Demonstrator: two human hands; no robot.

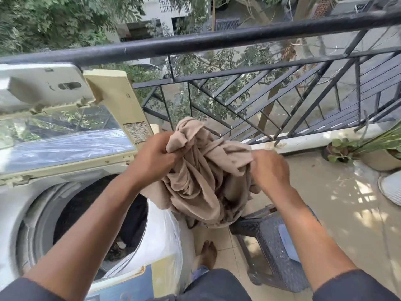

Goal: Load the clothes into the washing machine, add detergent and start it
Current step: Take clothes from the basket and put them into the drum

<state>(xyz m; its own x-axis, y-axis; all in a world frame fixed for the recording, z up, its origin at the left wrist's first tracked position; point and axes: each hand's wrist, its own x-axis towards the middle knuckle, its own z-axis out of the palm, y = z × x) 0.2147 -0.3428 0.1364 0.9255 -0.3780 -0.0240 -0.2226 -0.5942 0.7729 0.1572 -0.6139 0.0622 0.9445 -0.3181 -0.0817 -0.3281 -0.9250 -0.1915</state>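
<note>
Clothes: one beige garment [201,170] gripped by left hand [155,158], right hand [270,168].

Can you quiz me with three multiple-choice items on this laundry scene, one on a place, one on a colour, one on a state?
1. Where is the cloth?
A. Inside the drum
B. Held up to the right of the washing machine
C. Draped over the railing

2. What colour is the cloth?
A. Beige
B. Red
C. Blue

3. What state is the machine's lid in?
A. Shut
B. Raised open
C. Removed

Answers: 1 B, both the left hand and the right hand grip it above the stool. 2 A, the fabric is tan. 3 B, the lid stands up and the drum is exposed.
</note>
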